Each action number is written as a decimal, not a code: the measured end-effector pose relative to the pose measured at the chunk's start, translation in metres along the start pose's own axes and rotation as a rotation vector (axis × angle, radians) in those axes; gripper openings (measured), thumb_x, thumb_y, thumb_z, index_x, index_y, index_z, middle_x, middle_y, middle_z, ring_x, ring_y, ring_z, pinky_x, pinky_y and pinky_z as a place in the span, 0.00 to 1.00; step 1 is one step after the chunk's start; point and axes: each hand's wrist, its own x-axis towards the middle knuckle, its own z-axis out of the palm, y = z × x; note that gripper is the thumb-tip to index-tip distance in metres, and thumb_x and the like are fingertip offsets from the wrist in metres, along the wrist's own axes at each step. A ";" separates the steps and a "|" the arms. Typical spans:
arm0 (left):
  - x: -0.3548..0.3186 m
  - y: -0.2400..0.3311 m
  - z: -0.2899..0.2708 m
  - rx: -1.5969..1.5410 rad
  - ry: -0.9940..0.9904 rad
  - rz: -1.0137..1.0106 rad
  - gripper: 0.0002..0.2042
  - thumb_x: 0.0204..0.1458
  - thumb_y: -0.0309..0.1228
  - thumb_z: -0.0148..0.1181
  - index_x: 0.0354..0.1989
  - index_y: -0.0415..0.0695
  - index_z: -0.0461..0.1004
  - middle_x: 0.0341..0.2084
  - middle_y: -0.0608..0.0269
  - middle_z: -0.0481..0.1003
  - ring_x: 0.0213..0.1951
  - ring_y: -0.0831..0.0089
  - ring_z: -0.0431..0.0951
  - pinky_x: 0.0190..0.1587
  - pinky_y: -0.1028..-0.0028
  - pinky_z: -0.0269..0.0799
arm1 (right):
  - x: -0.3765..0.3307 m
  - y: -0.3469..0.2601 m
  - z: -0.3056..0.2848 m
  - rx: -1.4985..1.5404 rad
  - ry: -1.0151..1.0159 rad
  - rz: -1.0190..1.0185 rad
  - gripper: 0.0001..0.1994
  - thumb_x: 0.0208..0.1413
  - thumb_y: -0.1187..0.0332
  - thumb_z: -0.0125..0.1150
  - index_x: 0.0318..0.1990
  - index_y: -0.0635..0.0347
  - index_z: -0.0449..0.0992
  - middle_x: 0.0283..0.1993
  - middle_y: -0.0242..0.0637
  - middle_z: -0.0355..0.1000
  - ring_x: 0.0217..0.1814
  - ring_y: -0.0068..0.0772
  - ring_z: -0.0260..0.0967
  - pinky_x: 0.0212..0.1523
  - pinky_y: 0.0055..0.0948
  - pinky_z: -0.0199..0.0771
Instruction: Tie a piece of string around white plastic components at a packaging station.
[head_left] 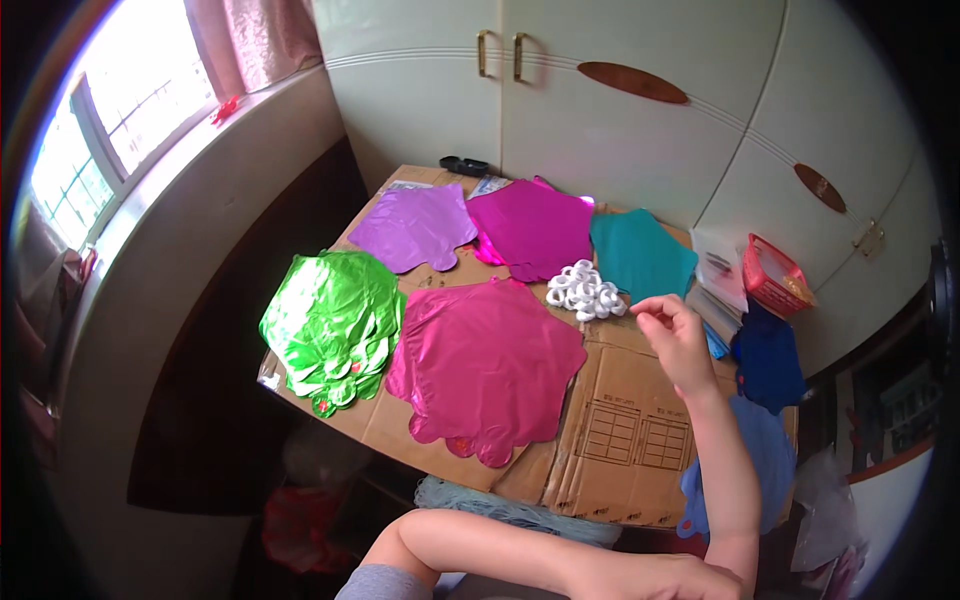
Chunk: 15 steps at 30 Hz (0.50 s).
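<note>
At the far left of the flattened brown cardboard (620, 440) that covers the work surface lies a stack of green foil balloons (332, 325), crinkled and mirror-shiny, their scalloped edges fanned over one another. Just beside it to the right, a large pink foil balloon (487, 366) lies flat, roughly five-sided with rounded lobes along its lower edge and a smooth metallic sheen. Behind these, a purple foil balloon (415, 226) and a magenta foil balloon (535, 228) rest side by side, both uninflated and slightly wrinkled, and further right a teal foil balloon (641, 256) has a duller, matte look. Between the magenta and teal sheets sits a small heap of white curled ribbon pieces (586, 291), looped and glossy. The right hand (678, 338) is raised above the cardboard just right of that heap, fingers curled in and thumb meeting fingertips in a narrow pinch; whether it holds anything cannot be told. The left hand (655, 578) lies low at the bottom edge against the right forearm, seemingly resting flat and holding nothing visible. Further right, a dark blue foil balloon (768, 362) hangs at the cardboard's edge, and a red plastic mesh basket (774, 277) stands behind it by the cream cupboard doors (560, 100).
</note>
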 end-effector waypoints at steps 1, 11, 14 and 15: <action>-0.003 -0.002 0.001 0.057 0.018 -0.061 0.12 0.44 0.30 0.63 0.32 0.39 0.67 0.25 0.63 0.66 0.29 0.73 0.66 0.34 0.75 0.63 | -0.010 -0.027 0.004 0.049 -0.071 -0.112 0.05 0.50 0.75 0.56 0.35 0.61 0.75 0.34 0.28 0.65 0.30 0.15 0.60 0.33 0.16 0.62; 0.009 0.111 0.008 1.207 0.279 0.601 0.09 0.47 0.32 0.61 0.34 0.47 0.68 0.26 0.69 0.67 0.27 0.79 0.66 0.30 0.76 0.61 | -0.108 -0.183 -0.018 0.507 -0.214 -0.773 0.15 0.46 0.64 0.66 0.36 0.56 0.66 0.32 0.34 0.61 0.26 0.27 0.57 0.26 0.29 0.55; -0.004 0.131 0.075 1.264 0.437 0.607 0.09 0.50 0.32 0.57 0.39 0.51 0.68 0.27 0.72 0.66 0.27 0.82 0.65 0.33 0.76 0.59 | -0.137 -0.222 -0.005 0.615 0.091 -0.736 0.14 0.46 0.75 0.62 0.36 0.51 0.63 0.34 0.29 0.59 0.26 0.25 0.54 0.28 0.23 0.52; -0.006 0.135 0.092 1.271 0.507 0.602 0.10 0.51 0.32 0.56 0.41 0.52 0.68 0.27 0.73 0.66 0.27 0.83 0.65 0.34 0.76 0.59 | -0.145 -0.227 -0.007 0.718 0.073 -0.713 0.09 0.49 0.73 0.57 0.32 0.48 0.62 0.31 0.26 0.57 0.24 0.25 0.52 0.25 0.23 0.48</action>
